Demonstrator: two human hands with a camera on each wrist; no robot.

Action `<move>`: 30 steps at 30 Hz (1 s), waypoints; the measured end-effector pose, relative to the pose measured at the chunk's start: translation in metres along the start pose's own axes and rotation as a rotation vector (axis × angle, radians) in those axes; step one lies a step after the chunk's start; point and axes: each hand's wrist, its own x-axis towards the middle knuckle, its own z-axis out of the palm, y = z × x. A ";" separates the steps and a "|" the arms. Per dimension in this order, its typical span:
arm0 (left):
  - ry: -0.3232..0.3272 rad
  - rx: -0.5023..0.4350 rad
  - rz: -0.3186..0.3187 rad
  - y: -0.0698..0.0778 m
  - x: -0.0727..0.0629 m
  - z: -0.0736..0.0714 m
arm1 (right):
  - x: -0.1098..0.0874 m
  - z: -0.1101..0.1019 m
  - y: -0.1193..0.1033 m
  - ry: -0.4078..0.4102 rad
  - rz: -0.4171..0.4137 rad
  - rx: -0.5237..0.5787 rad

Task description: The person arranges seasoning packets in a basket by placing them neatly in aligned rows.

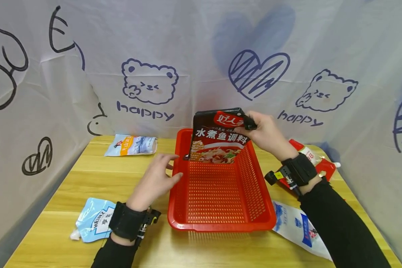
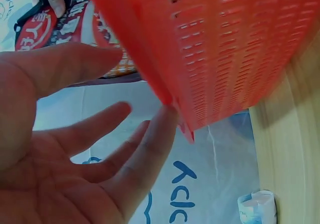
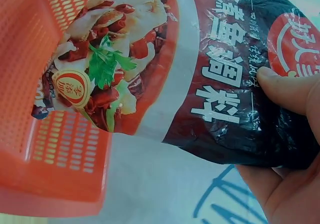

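Observation:
My right hand (image 1: 266, 132) pinches the upper right corner of a dark seasoning packet (image 1: 217, 143) with a red oval logo and a food picture. The packet stands upright over the far end of a red perforated plastic basket (image 1: 221, 226), its lower part within the rim in the head view. In the right wrist view the thumb lies across the packet front (image 3: 150, 59), with the other fingers behind. My left hand (image 1: 155, 180) is at the basket's left rim, its fingers spread and loosely bent, a fingertip right at the rim (image 2: 167, 97) in the left wrist view.
A light blue Heinz pouch (image 1: 95, 219) lies at the left front of the wooden table (image 1: 70, 186). A small blue-and-orange packet (image 1: 132, 145) is at the back left. Right of the basket are a red spouted pouch (image 1: 326, 167) and a white-and-blue bag (image 1: 296, 227), partly under my right arm.

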 end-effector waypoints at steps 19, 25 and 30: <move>-0.003 0.029 0.010 -0.005 -0.002 0.008 | 0.044 0.044 0.060 -0.132 0.072 0.071; -0.008 0.020 -0.004 -0.003 -0.002 0.009 | 0.056 0.051 0.071 -0.145 0.134 0.070; -0.006 0.025 -0.007 -0.001 0.000 0.007 | 0.068 0.057 0.077 -0.153 0.171 0.047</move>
